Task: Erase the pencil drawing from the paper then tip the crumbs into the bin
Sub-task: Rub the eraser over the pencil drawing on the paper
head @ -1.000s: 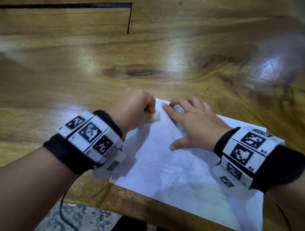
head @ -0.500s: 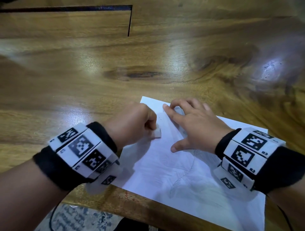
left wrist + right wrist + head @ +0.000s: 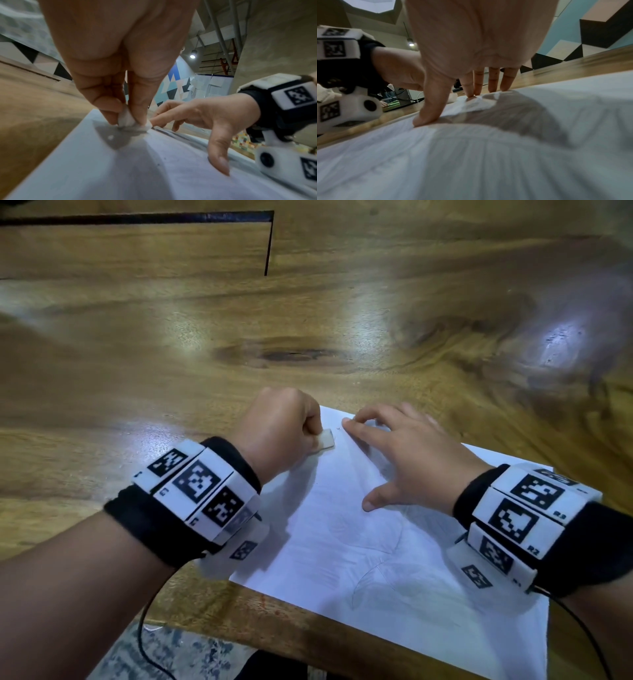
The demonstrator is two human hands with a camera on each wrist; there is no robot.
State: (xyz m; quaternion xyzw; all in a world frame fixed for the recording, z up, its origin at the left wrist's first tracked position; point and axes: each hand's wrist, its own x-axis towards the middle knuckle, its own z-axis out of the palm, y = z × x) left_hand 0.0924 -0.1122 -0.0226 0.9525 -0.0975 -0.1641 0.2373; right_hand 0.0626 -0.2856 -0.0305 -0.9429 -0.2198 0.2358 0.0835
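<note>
**Left hand rubbing eraser on paper, right hand pinning sheet**

Nearest: both forearms with black wristbands and white marker blocks; a cable hangs off the table edge by the left arm. Paper (image 3: pixel 342 529) lies flat on the wooden table (image 3: pixel 171 371), near corner at the table edge, sheet angled. Faint pencil lines (image 3: pixel 373 580) show on the near part, below the right wrist. Right hand (image 3: pixel 407 460) rests on the paper, fingers spread and fairly straight, thumb tip and fingertips (image 3: pixel 471 93) pressing the sheet; it holds nothing. Left hand (image 3: pixel 281 429) is fisted, thumb and fingers pinching a small white eraser (image 3: pixel 325 440); eraser tip touches the paper near its far left corner, just beside the right index fingertip. A few small crumbs (image 3: pixel 110 137) on the sheet near the eraser. Beyond: bare tabletop with a dark knot and a dark seam line. Bin not in view.
</note>
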